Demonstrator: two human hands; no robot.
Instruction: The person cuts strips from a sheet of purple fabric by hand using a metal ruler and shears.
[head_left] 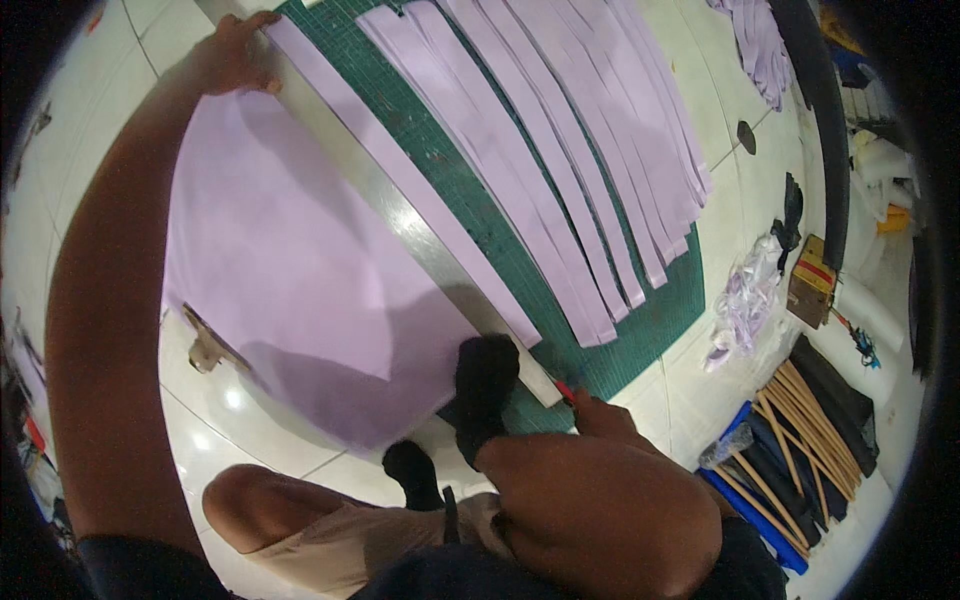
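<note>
My left hand [237, 55] presses on the far end of a long metal straightedge [400, 215], its thumb and fingers spread apart. A wide lilac sheet [290, 260] lies to the left of the straightedge, and a narrow lilac strip [420, 190] runs along its right side. Near the straightedge's near end, my right hand [605, 418] is closed around a small red-handled tool [566, 391]; its working end is too blurred to make out. My black-socked foot [487, 380] rests against the straightedge close by. Under the strips lies a green cutting mat [655, 325].
Several cut lilac strips [540, 170] lie side by side on the mat. A metal clip-like piece [207, 345] sits at the sheet's left edge. To the right are a clear plastic bag [748, 300], wooden sticks [800, 420] and crumpled lilac cloth [757, 45] on white tiles.
</note>
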